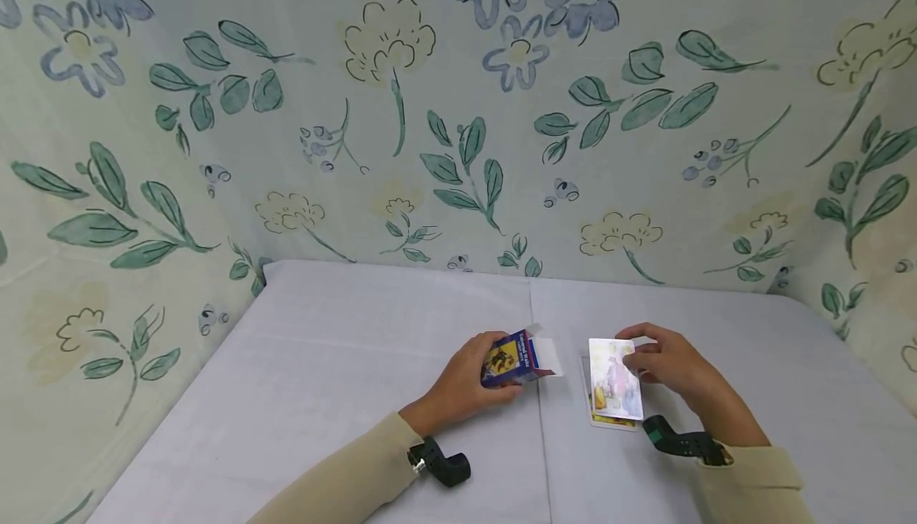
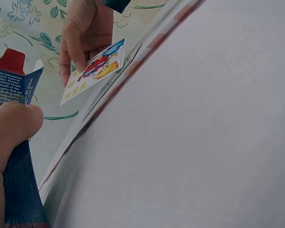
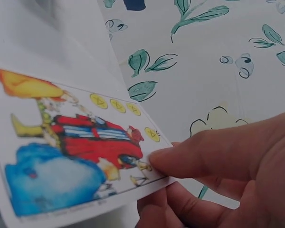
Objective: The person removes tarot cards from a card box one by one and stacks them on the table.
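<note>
A dark blue cardboard box with white lettering and a yellow picture panel (image 1: 507,358) is being gripped around its sides by the left hand (image 1: 458,381), over the smooth white tablecloth (image 1: 358,349). Its open end, with the flaps standing out, is being pointed toward the right hand (image 1: 677,361); probably by this grip the opening is being left free of fingers.

A thin rectangular white-bordered paper card (image 1: 612,389) is being pinched near its edge by the right hand, the thumb being placed on the printed side and the fingers behind. In this manner, it seems, the picture is being left mostly uncovered. The paper card is being held tilted, to the right of the box, and by it a lower card with a yellow part (image 1: 618,422) is being mostly hidden in the head view. Whether the two are touching cannot be told.

On the printed side, a figure in a red garment with blue-and-white stripes is being shown, with round yellow discs beside it, and a blue shape and an orange-yellow one toward the far end from the thumb.
</note>
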`<state>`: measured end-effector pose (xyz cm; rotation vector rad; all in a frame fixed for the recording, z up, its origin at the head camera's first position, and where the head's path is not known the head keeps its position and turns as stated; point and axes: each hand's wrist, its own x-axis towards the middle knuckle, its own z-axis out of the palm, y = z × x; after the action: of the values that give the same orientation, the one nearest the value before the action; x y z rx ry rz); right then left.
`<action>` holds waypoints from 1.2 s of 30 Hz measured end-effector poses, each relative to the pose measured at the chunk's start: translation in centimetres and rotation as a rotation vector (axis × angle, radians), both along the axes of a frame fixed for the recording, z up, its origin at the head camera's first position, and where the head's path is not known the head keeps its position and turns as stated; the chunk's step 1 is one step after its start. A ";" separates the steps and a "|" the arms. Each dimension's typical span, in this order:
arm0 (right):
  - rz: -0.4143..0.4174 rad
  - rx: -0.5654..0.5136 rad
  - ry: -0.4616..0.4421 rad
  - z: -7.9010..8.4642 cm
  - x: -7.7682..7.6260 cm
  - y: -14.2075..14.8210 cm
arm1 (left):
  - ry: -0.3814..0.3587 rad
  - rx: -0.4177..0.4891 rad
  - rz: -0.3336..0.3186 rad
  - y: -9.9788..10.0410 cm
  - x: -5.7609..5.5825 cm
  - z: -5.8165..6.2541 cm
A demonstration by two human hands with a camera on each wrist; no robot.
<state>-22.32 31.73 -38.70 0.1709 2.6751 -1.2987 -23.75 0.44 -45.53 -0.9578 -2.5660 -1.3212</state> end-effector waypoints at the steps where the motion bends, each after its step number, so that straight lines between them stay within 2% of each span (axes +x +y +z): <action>1: 0.001 -0.001 -0.002 -0.1 0.0 0.0 | 0.003 0.000 0.000 0.0 0.0 0.0; 9: 0.035 -0.003 -0.001 -0.3 0.0 -0.1 | 0.014 -0.002 0.001 0.0 -0.1 0.0; 16: 0.041 -0.012 -0.039 -0.5 0.0 -0.3 | 0.008 -0.004 -0.002 -0.1 -0.1 0.0; 36: 0.032 0.149 -0.005 -0.9 -0.4 -0.5 | 0.004 -0.007 0.000 -0.1 -0.1 0.0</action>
<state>-22.70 31.22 -39.61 0.1478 2.7590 -1.0879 -23.80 0.34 -45.49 -0.9609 -2.5691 -1.3096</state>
